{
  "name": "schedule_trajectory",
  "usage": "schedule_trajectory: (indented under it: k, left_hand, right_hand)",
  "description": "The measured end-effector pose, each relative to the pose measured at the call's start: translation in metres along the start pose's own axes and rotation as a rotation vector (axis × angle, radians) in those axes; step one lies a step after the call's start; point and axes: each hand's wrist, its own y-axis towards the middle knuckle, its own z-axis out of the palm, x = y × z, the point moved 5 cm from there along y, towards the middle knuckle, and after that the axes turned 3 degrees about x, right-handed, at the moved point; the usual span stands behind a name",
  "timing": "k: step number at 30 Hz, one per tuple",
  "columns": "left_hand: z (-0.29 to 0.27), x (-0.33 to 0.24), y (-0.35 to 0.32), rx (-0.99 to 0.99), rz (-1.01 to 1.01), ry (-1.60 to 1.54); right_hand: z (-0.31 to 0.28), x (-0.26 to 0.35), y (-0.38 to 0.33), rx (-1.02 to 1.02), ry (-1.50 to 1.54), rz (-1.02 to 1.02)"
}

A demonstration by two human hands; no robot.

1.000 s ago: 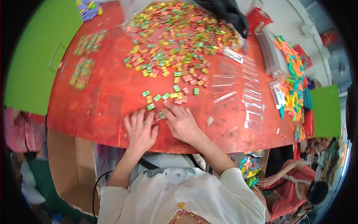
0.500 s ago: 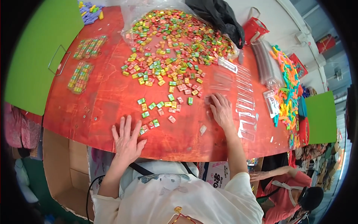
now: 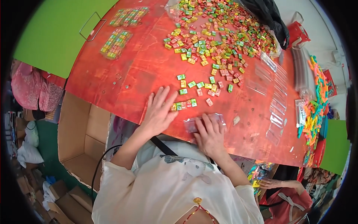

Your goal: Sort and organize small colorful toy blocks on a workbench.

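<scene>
Beside a short row of small printed blocks [image 3: 184, 105], yellow, red and green, my left hand [image 3: 160, 112] lies flat with its fingers stretched out. Its fingertips are close to the row's left end; whether they touch is hard to tell. My right hand [image 3: 210, 133] has its fingers on a flat, clear plastic bag [image 3: 191, 125] near the table's front edge, and part of the bag is hidden under them. Several loose blocks [image 3: 200, 85] are scattered just beyond the row. Farther back they thicken into a large heap [image 3: 227, 22].
Filled clear packs [image 3: 116, 44] lie at the far left of the red table [image 3: 141, 78]. Clear plastic strips [image 3: 278, 108] run down the right side, near colourful plastic pieces [image 3: 317, 108]. A cardboard box [image 3: 74, 130] stands below left. Another person's hand [image 3: 270, 183] is at lower right.
My right hand has come from the right side toward the front edge, bringing the clear bag with it. My left hand stays beside the block row. The view has shifted left.
</scene>
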Motion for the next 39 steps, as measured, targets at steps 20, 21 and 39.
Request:
schedule_trajectory:
  k: [20,21,39]
  left_hand:
    - [-0.015,-0.016,0.008,0.078,-0.057,0.183]
    - [-0.013,-0.016,0.010,0.071,-0.044,0.193]
    - [0.013,-0.071,-0.011,0.056,0.085,0.195]
  right_hand:
    - [-0.012,-0.012,0.096,0.017,0.064,-0.149]
    - [-0.008,-0.012,0.098,0.017,0.042,-0.199]
    - [-0.025,-0.028,0.050,0.084,0.120,-0.124]
